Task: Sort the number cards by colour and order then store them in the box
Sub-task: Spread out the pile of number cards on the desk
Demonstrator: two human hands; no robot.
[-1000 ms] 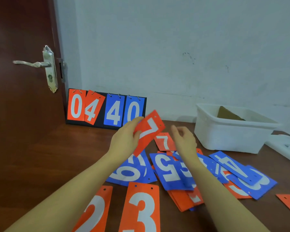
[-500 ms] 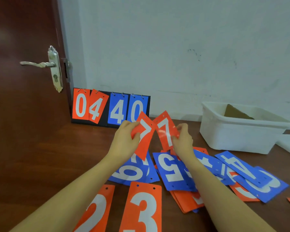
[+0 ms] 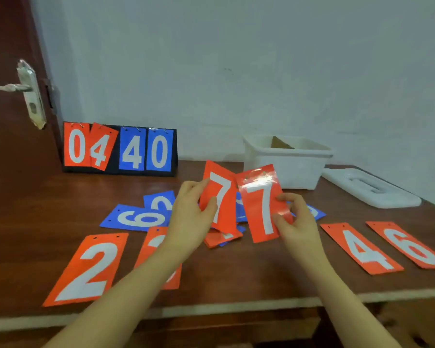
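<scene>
My left hand (image 3: pixel 190 209) grips a red card with a white 7 (image 3: pixel 220 197), held upright above the table. Beside it, my right hand (image 3: pixel 295 219) pinches a second red 7 card (image 3: pixel 261 204), glossy with glare at its top. Red cards 2 (image 3: pixel 88 268), 4 (image 3: pixel 360 248) and 6 (image 3: pixel 409 244) lie flat near the front edge; a red 3 (image 3: pixel 156 237) is half hidden under my left forearm. Blue cards, among them a 6 (image 3: pixel 138 218), lie in a loose pile behind my hands. The white box (image 3: pixel 286 169) stands open at the back.
A scoreboard stand (image 3: pixel 119 149) showing 0 4 4 0 leans at the back left by the wall. The box's white lid (image 3: pixel 369 190) lies to the right of the box. A brown door with a metal handle (image 3: pixel 30 94) is at the left.
My right hand lifted the second red 7 from the pile and holds it up beside the first. The camera swung right and down, bringing the table's front edge and the red 4 and 6 into view.
</scene>
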